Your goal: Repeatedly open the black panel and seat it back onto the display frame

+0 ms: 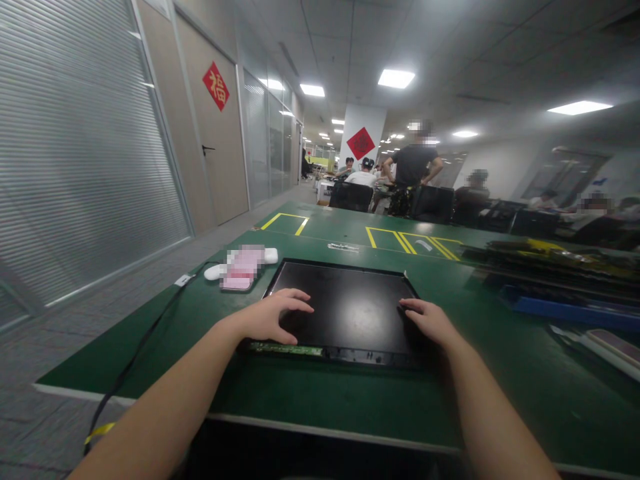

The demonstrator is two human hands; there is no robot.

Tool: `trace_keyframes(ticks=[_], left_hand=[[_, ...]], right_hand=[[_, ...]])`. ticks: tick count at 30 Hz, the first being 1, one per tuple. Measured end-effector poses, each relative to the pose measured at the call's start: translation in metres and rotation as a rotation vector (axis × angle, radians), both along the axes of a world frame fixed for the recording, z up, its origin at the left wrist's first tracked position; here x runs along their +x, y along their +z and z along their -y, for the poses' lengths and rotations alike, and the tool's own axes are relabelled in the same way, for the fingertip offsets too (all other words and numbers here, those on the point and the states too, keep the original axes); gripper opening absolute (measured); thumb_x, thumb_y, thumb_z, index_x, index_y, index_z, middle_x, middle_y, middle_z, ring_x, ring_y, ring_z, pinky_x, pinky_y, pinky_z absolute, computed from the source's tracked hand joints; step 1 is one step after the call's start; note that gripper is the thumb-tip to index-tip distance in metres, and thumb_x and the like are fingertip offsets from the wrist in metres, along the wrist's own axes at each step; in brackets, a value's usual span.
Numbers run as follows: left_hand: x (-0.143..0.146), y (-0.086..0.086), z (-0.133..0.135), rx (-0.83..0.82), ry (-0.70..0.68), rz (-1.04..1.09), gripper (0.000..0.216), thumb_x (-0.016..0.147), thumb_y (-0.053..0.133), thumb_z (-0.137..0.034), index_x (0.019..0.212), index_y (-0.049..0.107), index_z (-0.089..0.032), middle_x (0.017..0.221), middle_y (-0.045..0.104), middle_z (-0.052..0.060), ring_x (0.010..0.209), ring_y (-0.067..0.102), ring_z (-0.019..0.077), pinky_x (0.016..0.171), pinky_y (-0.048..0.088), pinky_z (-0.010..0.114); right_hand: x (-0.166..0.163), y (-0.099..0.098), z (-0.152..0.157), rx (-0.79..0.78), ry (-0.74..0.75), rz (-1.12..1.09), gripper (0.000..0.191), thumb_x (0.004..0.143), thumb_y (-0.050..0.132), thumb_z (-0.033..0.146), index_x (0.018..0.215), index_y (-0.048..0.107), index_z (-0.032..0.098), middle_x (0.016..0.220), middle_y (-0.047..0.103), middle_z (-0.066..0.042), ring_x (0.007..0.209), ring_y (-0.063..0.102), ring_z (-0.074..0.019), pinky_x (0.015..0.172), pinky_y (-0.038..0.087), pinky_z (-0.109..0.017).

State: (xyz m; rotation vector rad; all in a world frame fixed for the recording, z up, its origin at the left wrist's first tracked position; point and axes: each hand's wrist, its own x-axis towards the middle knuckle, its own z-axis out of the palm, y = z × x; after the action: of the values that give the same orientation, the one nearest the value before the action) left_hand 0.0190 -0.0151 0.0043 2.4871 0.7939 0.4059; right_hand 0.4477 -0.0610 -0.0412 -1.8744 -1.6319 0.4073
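A black LCD screen panel (345,300) lies flat on the green table, its dark glossy face up and reflecting a ceiling light. Along its near edge runs a green circuit board strip (287,349). My left hand (277,315) is at the panel's left side, thumb and fingers apart, reaching over the surface. At the right edge is my right hand (427,321), fingers stretched toward the panel's rim. Neither hand has anything enclosed in its fingers. Whether the fingertips touch the panel or hover just above it is hard to tell.
The green table (320,400) bears yellow tape outlines. A pink phone (243,269) on a white object lies left, near a black cable (145,340). Stacked dark panels (555,263), a blue tray (570,310) and another phone (613,347) are right. People sit and stand beyond.
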Motion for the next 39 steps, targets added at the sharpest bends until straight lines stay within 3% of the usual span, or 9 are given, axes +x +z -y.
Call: trace_keyframes(ticks=[16,23,27,30,33,36,39], left_hand=[[0.005,0.003,0.004,0.039,-0.051,0.039,0.056,0.068,0.078,-0.021,0.122,0.068,-0.03,0.141,0.054,0.005,0.128,0.051,0.0275,0.109,0.038,0.039],[0.005,0.001,0.002,0.031,-0.061,0.061,0.052,0.07,0.076,-0.021,0.12,0.069,-0.029,0.138,0.056,0.006,0.125,0.054,0.027,0.107,0.039,0.039],[0.004,-0.002,-0.002,0.043,-0.035,0.062,0.048,0.072,0.077,-0.032,0.119,0.069,-0.028,0.134,0.059,0.007,0.122,0.056,0.027,0.106,0.041,0.039],[-0.001,-0.005,-0.01,0.11,0.088,0.083,0.037,0.08,0.068,-0.04,0.114,0.072,-0.024,0.132,0.06,0.009,0.122,0.056,0.0271,0.107,0.041,0.04],[-0.009,-0.012,-0.023,0.231,0.343,0.114,0.035,0.084,0.058,-0.036,0.111,0.072,-0.02,0.13,0.06,0.012,0.121,0.056,0.0283,0.108,0.04,0.042],[-0.019,-0.017,-0.034,0.271,0.572,0.005,0.038,0.081,0.055,-0.03,0.11,0.073,-0.015,0.124,0.063,0.016,0.118,0.058,0.0315,0.106,0.043,0.044],[-0.025,-0.02,-0.039,0.26,0.664,-0.105,0.04,0.08,0.052,-0.027,0.11,0.074,-0.014,0.12,0.065,0.017,0.113,0.061,0.0331,0.102,0.046,0.044]], right_hand=[[-0.002,0.002,-0.001,0.003,-0.01,-0.014,0.033,0.077,0.058,0.02,0.105,0.075,0.021,0.115,0.072,-0.004,0.112,0.064,-0.0203,0.104,0.043,-0.032],[-0.003,0.004,0.0,-0.001,-0.026,-0.035,0.033,0.076,0.058,0.021,0.104,0.076,0.022,0.115,0.072,-0.004,0.112,0.064,-0.0206,0.104,0.043,-0.032],[-0.002,0.004,0.0,0.007,-0.021,-0.036,0.033,0.076,0.058,0.022,0.104,0.076,0.022,0.115,0.072,-0.004,0.113,0.064,-0.0207,0.104,0.042,-0.033],[-0.003,0.007,0.001,0.019,-0.036,-0.033,0.032,0.076,0.057,0.024,0.102,0.076,0.022,0.11,0.074,-0.004,0.107,0.066,-0.0204,0.101,0.044,-0.032],[0.0,0.011,0.002,0.052,-0.134,-0.013,0.032,0.077,0.054,0.026,0.101,0.076,0.023,0.106,0.074,-0.004,0.102,0.067,-0.0204,0.096,0.046,-0.031],[0.007,0.012,0.001,0.043,-0.282,0.031,0.033,0.076,0.054,0.027,0.1,0.076,0.023,0.103,0.074,-0.005,0.098,0.067,-0.0225,0.091,0.048,-0.032],[0.015,0.009,-0.001,-0.033,-0.364,0.063,0.032,0.075,0.055,0.029,0.098,0.076,0.022,0.098,0.074,-0.007,0.092,0.068,-0.0242,0.085,0.05,-0.033]])
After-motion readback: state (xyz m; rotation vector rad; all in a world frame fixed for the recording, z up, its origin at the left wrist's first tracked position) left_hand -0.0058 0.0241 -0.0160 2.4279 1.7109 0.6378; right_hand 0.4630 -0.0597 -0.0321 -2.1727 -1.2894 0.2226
